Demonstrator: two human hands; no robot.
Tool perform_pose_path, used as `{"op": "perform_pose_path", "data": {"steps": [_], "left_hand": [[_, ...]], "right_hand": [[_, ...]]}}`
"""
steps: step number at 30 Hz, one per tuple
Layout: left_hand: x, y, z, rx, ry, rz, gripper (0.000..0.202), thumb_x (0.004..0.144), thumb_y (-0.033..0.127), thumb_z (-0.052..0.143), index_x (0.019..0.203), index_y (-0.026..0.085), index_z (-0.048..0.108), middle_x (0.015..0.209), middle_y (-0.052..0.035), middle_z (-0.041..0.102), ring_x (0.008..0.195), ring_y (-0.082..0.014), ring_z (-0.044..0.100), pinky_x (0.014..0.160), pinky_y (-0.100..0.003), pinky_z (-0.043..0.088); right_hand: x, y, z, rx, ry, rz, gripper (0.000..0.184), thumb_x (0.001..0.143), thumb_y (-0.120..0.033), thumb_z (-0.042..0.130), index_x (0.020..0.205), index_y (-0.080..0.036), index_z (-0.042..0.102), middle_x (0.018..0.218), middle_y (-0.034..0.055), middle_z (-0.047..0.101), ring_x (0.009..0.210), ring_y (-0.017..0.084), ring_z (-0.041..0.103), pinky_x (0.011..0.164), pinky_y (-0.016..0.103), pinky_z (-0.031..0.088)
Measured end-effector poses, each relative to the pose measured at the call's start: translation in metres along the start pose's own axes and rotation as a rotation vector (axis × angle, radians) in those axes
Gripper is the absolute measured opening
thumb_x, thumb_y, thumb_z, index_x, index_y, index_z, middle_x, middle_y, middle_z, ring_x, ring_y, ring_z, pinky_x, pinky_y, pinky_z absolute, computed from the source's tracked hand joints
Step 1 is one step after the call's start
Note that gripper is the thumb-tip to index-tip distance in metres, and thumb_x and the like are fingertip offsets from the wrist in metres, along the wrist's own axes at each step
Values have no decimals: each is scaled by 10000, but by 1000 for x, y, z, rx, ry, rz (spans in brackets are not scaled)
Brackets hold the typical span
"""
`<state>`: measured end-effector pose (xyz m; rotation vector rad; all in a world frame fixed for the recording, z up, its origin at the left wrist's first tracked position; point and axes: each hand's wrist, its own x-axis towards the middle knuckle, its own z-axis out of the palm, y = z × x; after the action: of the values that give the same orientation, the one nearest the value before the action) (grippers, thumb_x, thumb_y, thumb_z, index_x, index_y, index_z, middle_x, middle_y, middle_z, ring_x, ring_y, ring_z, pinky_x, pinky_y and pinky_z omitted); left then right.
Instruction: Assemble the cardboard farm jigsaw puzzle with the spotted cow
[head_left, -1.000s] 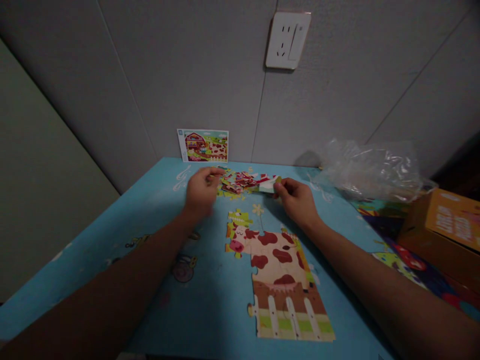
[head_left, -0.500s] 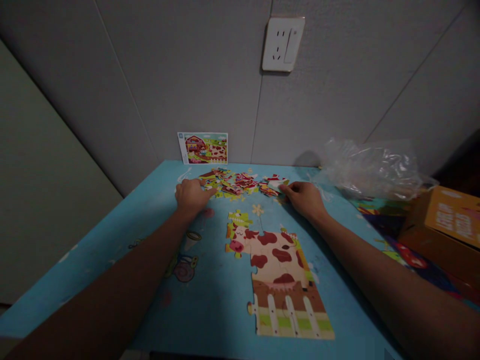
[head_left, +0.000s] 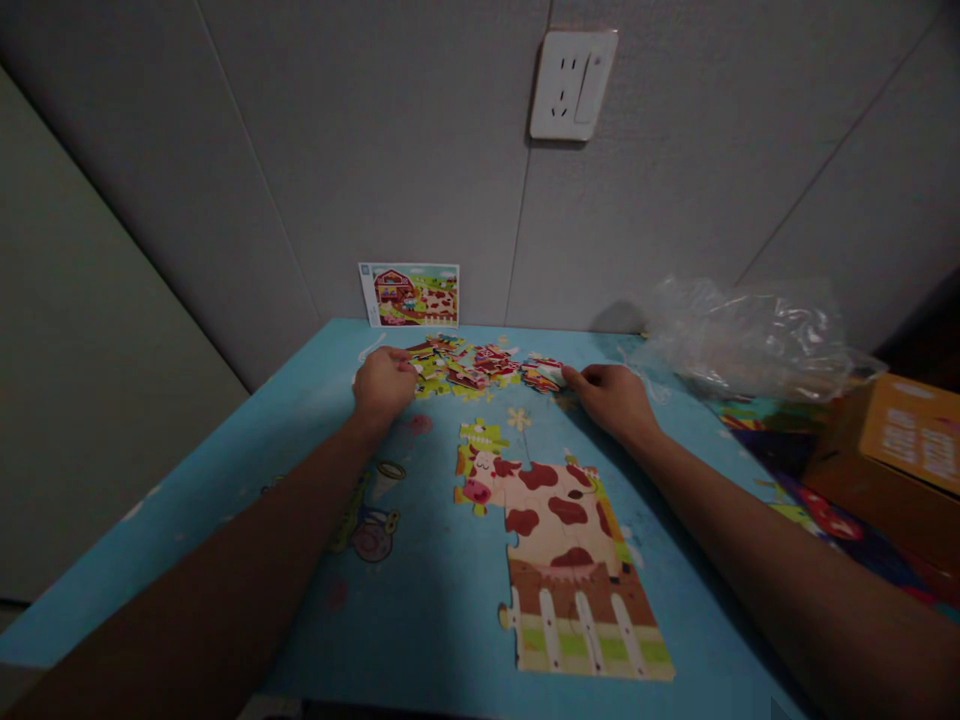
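Loose jigsaw pieces lie in a heap at the back of the table. At the heap's left end my left hand rests with its fingers curled in; whatever lies between them is hidden. My right hand is at the right end, thumb and forefinger pinched on the edge of a puzzle piece there. Nearer to me, between my forearms, lies a joined part of the puzzle showing a spotted cow above a white fence. Green pieces adjoin it above the cow's head.
A farm picture card leans on the wall behind the heap. At the right are a crumpled clear plastic bag and an orange box. The blue tabletop has printed cartoon figures. A socket is on the wall.
My left thumb has drawn in toward the fingers, and that hand has shifted slightly back. The pale piece at my right fingertips has been lowered or turned among the pieces. The joined puzzle is unchanged.
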<state>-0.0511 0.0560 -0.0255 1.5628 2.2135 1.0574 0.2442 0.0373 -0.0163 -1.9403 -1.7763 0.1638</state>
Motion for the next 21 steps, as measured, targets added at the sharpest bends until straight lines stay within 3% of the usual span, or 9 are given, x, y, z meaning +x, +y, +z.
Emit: {"op": "perform_pose_path", "data": {"steps": [7,11,14,17,21], "left_hand": [[1,5,-1,-287,116,-22,362,638,74,533,968,132,669,808,-60,704,799,-184,670,789,-271,499],[-8,17,-5,-481,91,25,325,596,96,546,889,140,679,724,-26,665,676,-165,637,666,-266,506],[-24,31,-7,-669,-141,128,250,600,136,588,832,131,681,621,11,594,562,-127,578,593,-253,492],[-41,41,-7,-781,-419,197,253,591,179,655,835,120,683,650,11,595,554,-110,573,607,-261,507],[-55,45,-6,-800,-668,232,275,593,190,671,861,127,684,723,-10,627,619,-113,597,680,-287,527]], "right_hand": [[-2,-3,-1,51,45,-8,418,866,-449,483,710,-145,723,616,86,656,571,170,537,530,288,301],[-7,-10,0,193,43,-78,391,860,-459,504,710,-150,691,581,41,614,544,144,504,531,276,308],[-16,-19,2,447,-56,-224,377,858,-496,524,806,-155,677,657,27,632,577,133,512,556,263,354],[-24,-27,5,705,-180,-351,351,837,-497,566,875,-160,659,781,36,658,666,134,546,626,261,418],[-29,-32,4,883,-318,-351,328,757,-484,654,823,-162,658,751,30,649,673,138,554,631,270,446]]}}
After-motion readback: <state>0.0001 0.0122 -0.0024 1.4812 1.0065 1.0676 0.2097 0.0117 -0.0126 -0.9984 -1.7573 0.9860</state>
